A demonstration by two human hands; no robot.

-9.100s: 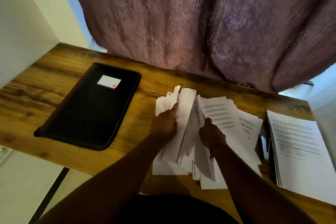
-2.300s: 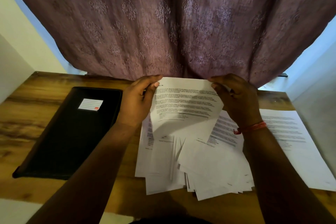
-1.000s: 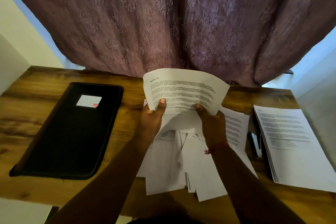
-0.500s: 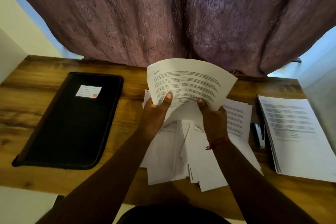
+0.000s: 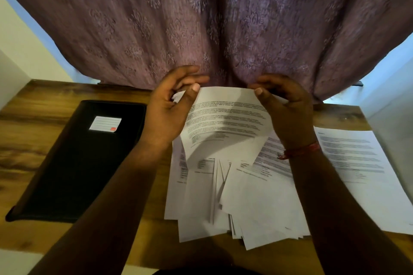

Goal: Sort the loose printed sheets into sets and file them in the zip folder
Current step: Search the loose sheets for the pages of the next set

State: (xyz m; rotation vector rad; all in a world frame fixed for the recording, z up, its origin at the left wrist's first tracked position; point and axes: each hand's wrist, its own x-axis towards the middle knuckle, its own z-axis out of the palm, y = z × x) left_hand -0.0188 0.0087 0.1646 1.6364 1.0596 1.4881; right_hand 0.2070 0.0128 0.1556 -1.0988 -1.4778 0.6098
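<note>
Right now I see my left hand (image 5: 166,110) and right hand (image 5: 288,109) each pinching a top corner of one printed sheet (image 5: 225,125), thumb in front and fingers curled behind, holding it lifted above the heap. That sheet is white, bowed slightly, with several blocks of small black text and a blank lower part; the words are too small to read. Below it the loose sheets (image 5: 223,198) lie fanned and overlapping on the wooden worktop (image 5: 33,131), some showing print, some blank. Just to their right lies a squared-up stack of paper (image 5: 357,163), printed side up. The black zip folder (image 5: 82,163) lies flat and closed to the left, with a small white label near its far end.
</note>
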